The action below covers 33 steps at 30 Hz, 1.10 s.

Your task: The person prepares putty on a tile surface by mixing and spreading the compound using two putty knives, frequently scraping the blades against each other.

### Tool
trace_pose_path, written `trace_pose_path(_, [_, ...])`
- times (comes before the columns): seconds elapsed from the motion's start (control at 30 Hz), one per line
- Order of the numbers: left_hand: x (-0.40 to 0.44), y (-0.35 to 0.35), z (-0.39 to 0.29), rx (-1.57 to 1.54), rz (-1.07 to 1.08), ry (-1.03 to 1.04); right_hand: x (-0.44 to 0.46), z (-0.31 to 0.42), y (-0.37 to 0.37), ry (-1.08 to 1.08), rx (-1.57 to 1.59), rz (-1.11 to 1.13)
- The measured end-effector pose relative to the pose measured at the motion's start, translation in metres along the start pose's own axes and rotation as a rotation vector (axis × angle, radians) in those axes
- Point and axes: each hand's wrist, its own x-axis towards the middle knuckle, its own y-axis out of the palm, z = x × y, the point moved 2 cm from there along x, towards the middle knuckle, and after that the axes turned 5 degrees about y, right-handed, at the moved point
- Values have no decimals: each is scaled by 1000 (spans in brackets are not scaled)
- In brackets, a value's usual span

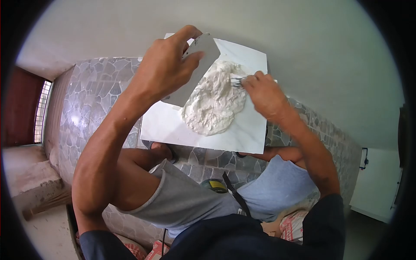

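Note:
A mound of wet white paste lies spread over a white board with faint grey veining. My left hand is closed on a flat grey rectangular plate, which it holds tilted at the paste's left side; dark specks mark the plate near its upper edge. The fingers of my right hand are closed around a small scraper. Its metallic end touches the paste's upper right side, while its handle is mostly hidden in my grip.
Grey stone-patterned tiles cover the floor, and a pale wall rises behind the board. A tape measure sits between my legs. Red-and-white bags lie beside me. A white cabinet stands at right, a dark red door at left.

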Motion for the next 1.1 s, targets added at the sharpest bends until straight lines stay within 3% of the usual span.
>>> trace_pose_path(0.03, [1,-3,-5,14,43,-46,1,9,14,-7,-19,37])
trace_pose_path(0.17, [1,7,10,-5,-95,104,-6,16,20,-48,24,169])
trace_pose_path(0.3, [0,8,4,-18,-79,97,-2,10,-14,17,-51,-66])
trace_pose_path(0.43, [0,8,3,-68,-92,91,-1,18,24,-111,-72,108])
trace_pose_path(0.6, [0,6,0,-16,-84,105,10,-1,6,12,-92,-134])
trace_pose_path(0.7, [-1,5,1,-23,-104,144,10,8,30,-50,-85,140])
trace_pose_path(0.73, [-3,6,3,-41,-108,145,10,5,28,86,12,144])
trace_pose_path(0.83, [-4,9,9,-27,-141,167,-1,18,-18,-17,-19,-118])
trace_pose_path(0.97, [-1,3,1,-56,-72,67,-7,44,28,-40,38,28])
trace_pose_path(1.1, [-6,5,0,-43,-89,88,-10,50,-5,-106,-12,-24])
